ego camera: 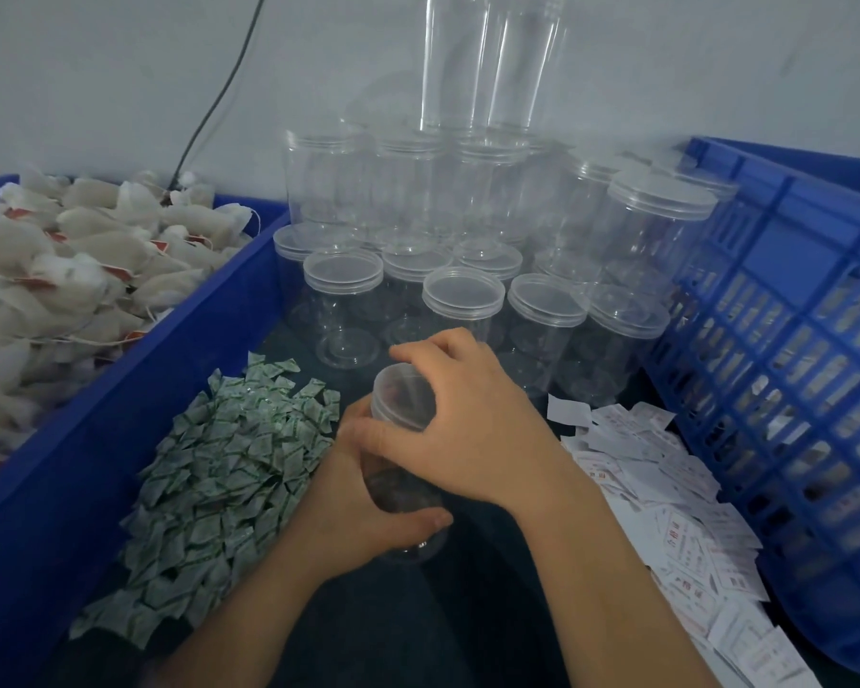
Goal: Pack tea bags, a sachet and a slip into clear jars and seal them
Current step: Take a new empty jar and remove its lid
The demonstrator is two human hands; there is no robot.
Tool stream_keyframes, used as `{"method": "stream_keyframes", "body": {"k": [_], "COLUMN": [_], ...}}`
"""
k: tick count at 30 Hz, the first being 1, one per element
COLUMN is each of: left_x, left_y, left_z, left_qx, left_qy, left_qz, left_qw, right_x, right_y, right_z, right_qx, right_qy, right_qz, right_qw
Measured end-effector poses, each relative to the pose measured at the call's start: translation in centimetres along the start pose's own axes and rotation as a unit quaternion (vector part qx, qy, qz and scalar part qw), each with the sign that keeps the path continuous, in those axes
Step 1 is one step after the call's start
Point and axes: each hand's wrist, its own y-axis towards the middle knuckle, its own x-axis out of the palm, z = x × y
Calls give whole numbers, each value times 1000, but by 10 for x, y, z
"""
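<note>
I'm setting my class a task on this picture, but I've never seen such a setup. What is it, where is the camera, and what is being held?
No machine here: a person's two bare hands, filmed by one camera worn on the head, looking down. The left hand has its grip round a clear jar; the right hand grips its lid. Around lie tea bags in a blue crate, green sachets, white slips and stacked lidded jars.

We look through one wide-angle head camera, facing forward and down, close above our left hand [343, 513] and right hand [472, 429] on a jar [398, 389], jar stack [463, 295] just beyond, back wall [95, 67] filling the top.
</note>
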Motion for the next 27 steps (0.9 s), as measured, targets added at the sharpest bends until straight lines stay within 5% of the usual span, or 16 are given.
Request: {"method": "stream_keyframes", "body": {"k": [13,18,23,27], "left_x": [-1,1,1,1], "left_y": [0,1,1,2], "left_z": [-3,-3,-5,-5], "left_qx": [-11,-19,-25,-27], "left_qy": [-10,-15,-37,-36], "left_qz": [-1,16,16,19], "left_qw": [1000,1000,999,999], "right_x": [-11,-8,-12,-12], "right_y": [-2,-1,-3,-1], "right_z": [5,-1,6,5], "right_qx": [-20,35,-14,51], "right_qy": [27,-36,56,-9], "right_qz": [-91,-46,-47,-47], "right_qw": [995,998,997,998]}}
